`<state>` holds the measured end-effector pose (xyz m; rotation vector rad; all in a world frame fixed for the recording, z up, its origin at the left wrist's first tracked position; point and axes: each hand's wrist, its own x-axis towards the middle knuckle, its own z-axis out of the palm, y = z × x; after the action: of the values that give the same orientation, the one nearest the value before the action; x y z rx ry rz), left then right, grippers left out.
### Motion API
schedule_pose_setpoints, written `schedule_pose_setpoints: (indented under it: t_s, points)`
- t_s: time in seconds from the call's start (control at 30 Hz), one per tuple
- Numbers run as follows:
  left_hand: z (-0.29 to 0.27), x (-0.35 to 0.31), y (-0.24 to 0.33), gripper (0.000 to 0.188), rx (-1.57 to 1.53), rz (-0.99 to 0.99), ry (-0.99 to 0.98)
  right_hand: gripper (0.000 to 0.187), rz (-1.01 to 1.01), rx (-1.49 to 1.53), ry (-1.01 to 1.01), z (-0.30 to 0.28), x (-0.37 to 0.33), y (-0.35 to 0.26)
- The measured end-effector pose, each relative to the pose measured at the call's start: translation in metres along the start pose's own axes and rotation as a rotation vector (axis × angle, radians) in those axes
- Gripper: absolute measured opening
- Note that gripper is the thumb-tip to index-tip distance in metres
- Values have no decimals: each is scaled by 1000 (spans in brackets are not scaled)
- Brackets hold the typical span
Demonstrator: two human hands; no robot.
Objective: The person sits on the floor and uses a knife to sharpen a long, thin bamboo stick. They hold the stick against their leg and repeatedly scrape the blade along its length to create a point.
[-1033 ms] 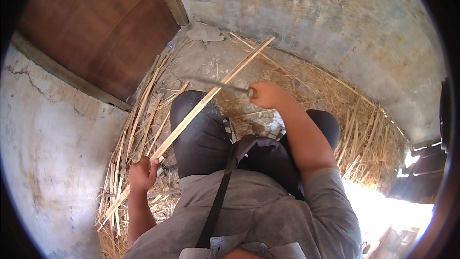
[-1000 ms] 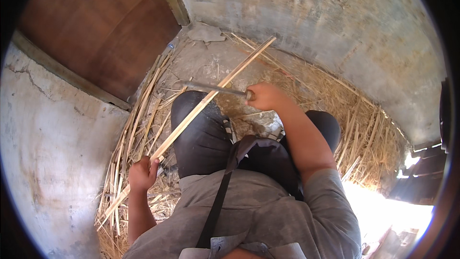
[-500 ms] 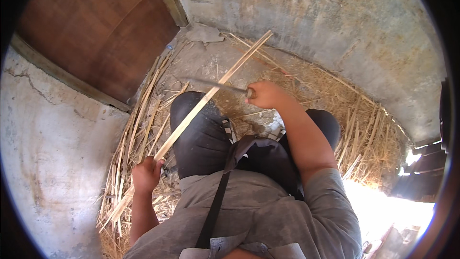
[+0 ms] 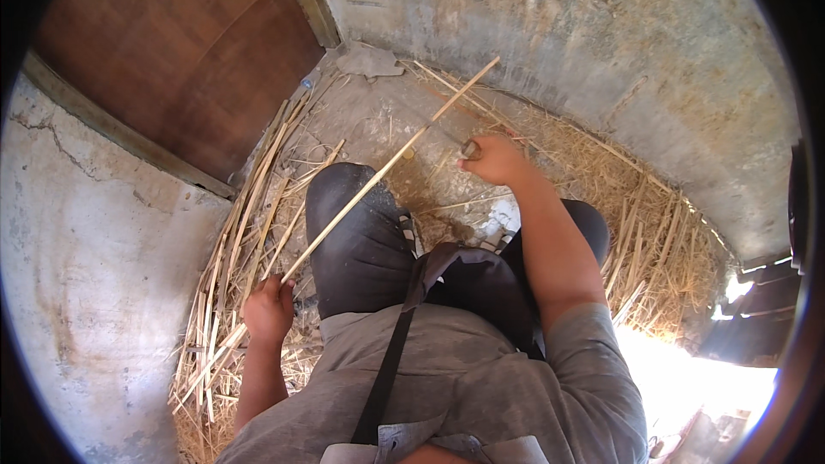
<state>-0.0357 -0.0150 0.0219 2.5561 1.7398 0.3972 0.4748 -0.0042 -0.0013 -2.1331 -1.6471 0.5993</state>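
Above dusty floor — pale strip; straw along stained wall.

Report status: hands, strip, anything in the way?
Left hand gripping pale strip. Right hand gripping tool handle. Possibly in the way: left knee, strip slanting across it.

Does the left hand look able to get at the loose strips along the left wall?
Probably yes: the left hand appears close to the loose strips, with nothing visible between, though it would likely need to free its grip from the long strip first.
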Motion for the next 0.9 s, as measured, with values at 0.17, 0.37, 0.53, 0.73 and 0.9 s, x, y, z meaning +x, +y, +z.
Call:
schedule_pose_setpoints:
  t_s: [0.17,0.37,0.53,0.73,0.9]
  points:
    - [-6,3,10,19,6,-65,-100,52,-237,-26,-161,25,-3,-38]
    - [0,1,10,21,-2,-59,-54,53,-107,26,-117,11,1,-23]
    - [0,9,9,24,6,-41,-69,55,131,133,30,7,10,24]
    - [-1,14,11,29,-5,-51,-72,55,-59,49,18,18,2,-4]
    - [5,11,8,30,-32,-66,-94,55,-197,56,-197,24,0,-30]
